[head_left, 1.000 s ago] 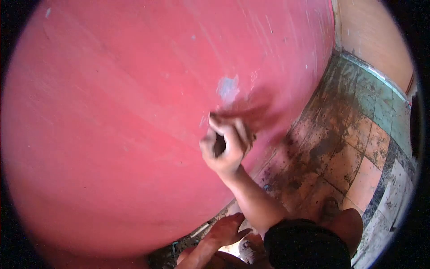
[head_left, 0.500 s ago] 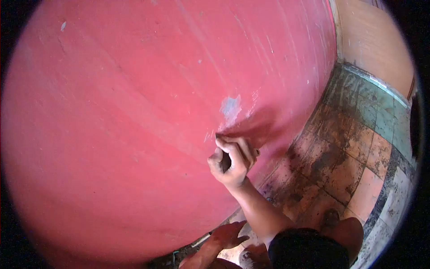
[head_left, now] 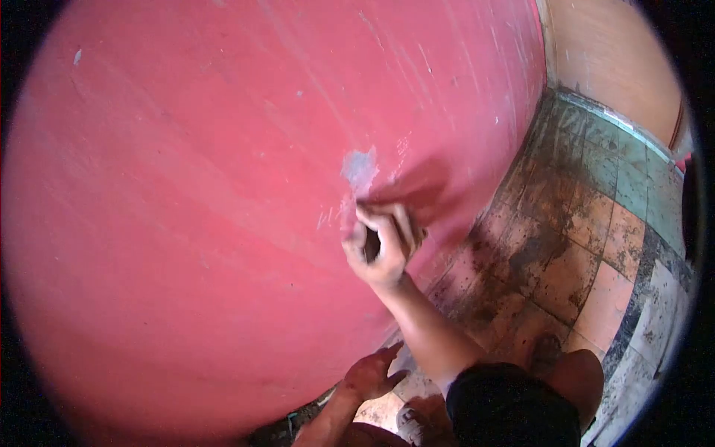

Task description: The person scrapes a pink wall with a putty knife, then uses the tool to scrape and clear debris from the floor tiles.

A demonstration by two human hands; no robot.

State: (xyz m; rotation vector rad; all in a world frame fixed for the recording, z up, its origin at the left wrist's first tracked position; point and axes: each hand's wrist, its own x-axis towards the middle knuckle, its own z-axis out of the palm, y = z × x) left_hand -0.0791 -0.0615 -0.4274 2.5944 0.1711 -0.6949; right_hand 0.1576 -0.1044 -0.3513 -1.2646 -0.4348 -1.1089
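Upper right: peach-coloured wall [head_left: 614, 63], scuffed, with a pale trim strip [head_left: 617, 122] along its foot. Below it: green floor tiles [head_left: 633, 182], grimy towards their left end. Adjoining: orange floor tiles [head_left: 605, 296], joints visible, with heavy dark staining [head_left: 532, 253]. A black speckled border strip [head_left: 628, 316] divides these from soiled greyish-white tiles [head_left: 657, 309]. Lower edge, left of centre: dark debris [head_left: 275, 433], nature indistinct

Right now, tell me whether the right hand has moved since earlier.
Yes, the right hand has shifted slightly rightward in view against the grey patch.
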